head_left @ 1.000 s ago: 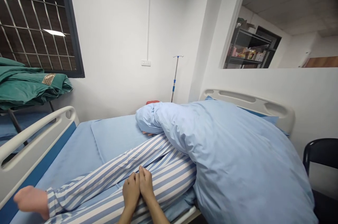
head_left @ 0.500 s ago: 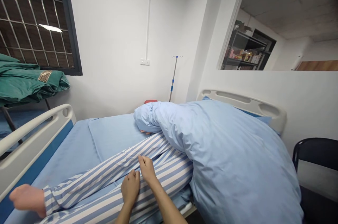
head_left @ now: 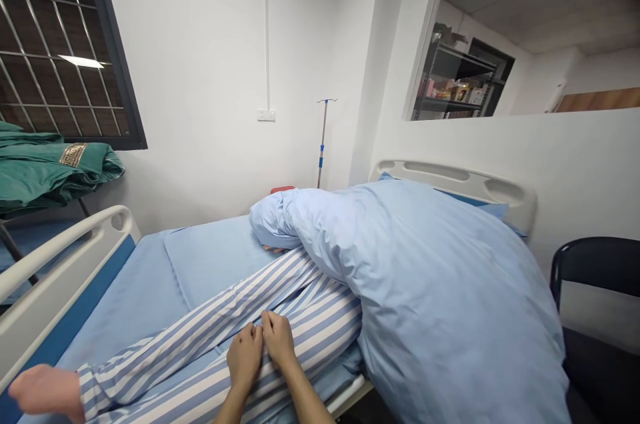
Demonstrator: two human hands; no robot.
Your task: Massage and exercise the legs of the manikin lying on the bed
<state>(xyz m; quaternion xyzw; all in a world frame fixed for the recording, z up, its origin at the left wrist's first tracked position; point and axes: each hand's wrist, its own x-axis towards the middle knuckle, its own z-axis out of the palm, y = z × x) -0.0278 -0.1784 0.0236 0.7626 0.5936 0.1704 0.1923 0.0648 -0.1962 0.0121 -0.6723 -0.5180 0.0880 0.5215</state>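
Two legs in blue-and-white striped trousers (head_left: 330, 321) lie stretched across the bed, with a bare foot (head_left: 47, 392) showing at the lower left. Over the nearer leg, my left hand (head_left: 245, 356) is curled into a fist, knuckles up. My right hand (head_left: 278, 339) is a fist too, close beside the left one and resting on or just above the striped cloth. Nothing shows in either hand. A light blue quilt (head_left: 440, 277) covers the upper body. Fingertips of the lying figure (head_left: 274, 249) peek out under the quilt's far edge.
Beneath the legs is a blue sheet (head_left: 215, 244). The bed has a pale footboard (head_left: 90, 227) and headboard (head_left: 480, 177). A drip stand (head_left: 323, 144) rises beyond it. A black chair (head_left: 600, 271) stands at right, and green folded cloth (head_left: 40, 174) lies at left.
My right fist has come down and toward me, now level with the left, which has barely moved. The view has shifted slightly. Legs and quilt look unchanged.
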